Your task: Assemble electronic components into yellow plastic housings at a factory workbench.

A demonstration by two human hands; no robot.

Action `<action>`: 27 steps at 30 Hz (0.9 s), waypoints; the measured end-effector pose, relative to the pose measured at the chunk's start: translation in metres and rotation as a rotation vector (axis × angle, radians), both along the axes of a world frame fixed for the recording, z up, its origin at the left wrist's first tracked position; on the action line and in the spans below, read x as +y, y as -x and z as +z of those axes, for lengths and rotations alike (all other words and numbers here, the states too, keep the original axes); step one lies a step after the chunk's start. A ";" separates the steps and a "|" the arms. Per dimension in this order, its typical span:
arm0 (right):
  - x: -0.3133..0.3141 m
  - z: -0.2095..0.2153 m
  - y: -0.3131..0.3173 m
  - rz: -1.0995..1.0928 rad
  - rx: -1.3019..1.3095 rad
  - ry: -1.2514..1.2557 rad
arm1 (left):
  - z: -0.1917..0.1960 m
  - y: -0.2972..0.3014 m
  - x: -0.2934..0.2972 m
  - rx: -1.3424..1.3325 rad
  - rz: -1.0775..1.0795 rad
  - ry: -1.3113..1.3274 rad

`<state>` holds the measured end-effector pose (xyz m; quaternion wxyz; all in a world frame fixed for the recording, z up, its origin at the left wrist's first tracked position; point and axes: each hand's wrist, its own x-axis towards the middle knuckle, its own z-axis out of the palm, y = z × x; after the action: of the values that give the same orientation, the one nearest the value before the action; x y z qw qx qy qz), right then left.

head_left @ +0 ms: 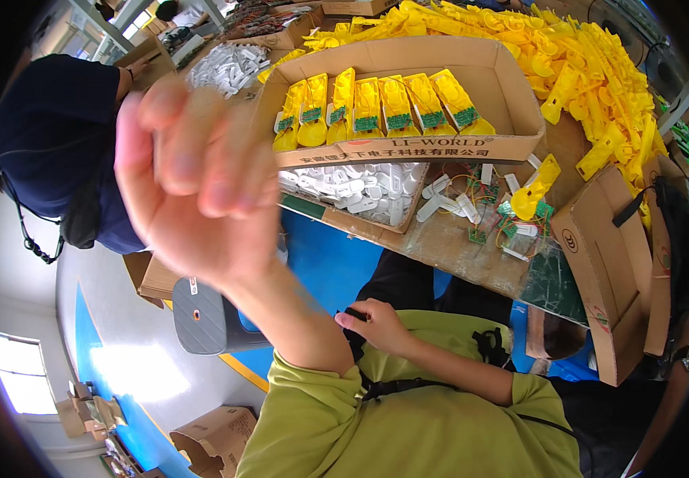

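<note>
My left hand is raised close in front of the view, blurred, its fingers loosely bent over a bare palm with nothing visible in it. Low at my waist, my right hand has its fingers closed around a small black object whose kind is unclear. Behind the raised hand, a long cardboard box on the table holds a row of yellow plastic shells with green circuit boards and wires. Nearer me sits a shallow carton of small white plastic parts, and to its right lie loose wired circuit boards under a yellow shell.
A large heap of yellow shells covers the table's far side. An open cardboard box stands at the right edge. A co-worker in a dark cap is at left; another person's arm shows at right. A grey stool stands left.
</note>
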<state>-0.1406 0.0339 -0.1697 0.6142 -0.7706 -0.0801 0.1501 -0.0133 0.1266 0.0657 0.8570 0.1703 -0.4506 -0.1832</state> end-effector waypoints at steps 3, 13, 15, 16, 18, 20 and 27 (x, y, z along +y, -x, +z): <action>-0.007 -0.013 -0.010 -0.089 0.285 -0.411 | -0.003 0.019 -0.055 0.087 0.048 -0.428; -0.061 0.020 -0.022 -0.172 0.541 -0.838 | -0.150 0.105 -0.028 -0.513 0.425 -1.465; -0.056 0.020 -0.019 -0.207 0.515 -0.824 | -0.158 0.113 -0.027 -0.490 0.553 -1.482; -0.054 0.020 -0.019 -0.230 0.487 -0.805 | -0.162 0.114 -0.026 -0.517 0.640 -1.491; -0.050 0.012 -0.019 -0.251 0.454 -0.776 | -0.167 0.117 -0.024 -0.542 0.727 -1.500; -0.046 0.008 -0.020 -0.268 0.420 -0.747 | -0.170 0.119 -0.019 -0.457 0.765 -1.559; -0.034 0.002 -0.018 -0.314 0.350 -0.659 | -0.195 0.120 0.003 -0.708 0.621 -1.824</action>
<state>-0.1228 -0.0002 -0.1675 0.8481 -0.4982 0.1003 0.1498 -0.1332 0.1296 -0.1297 0.2288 0.9102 -0.3029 -0.1653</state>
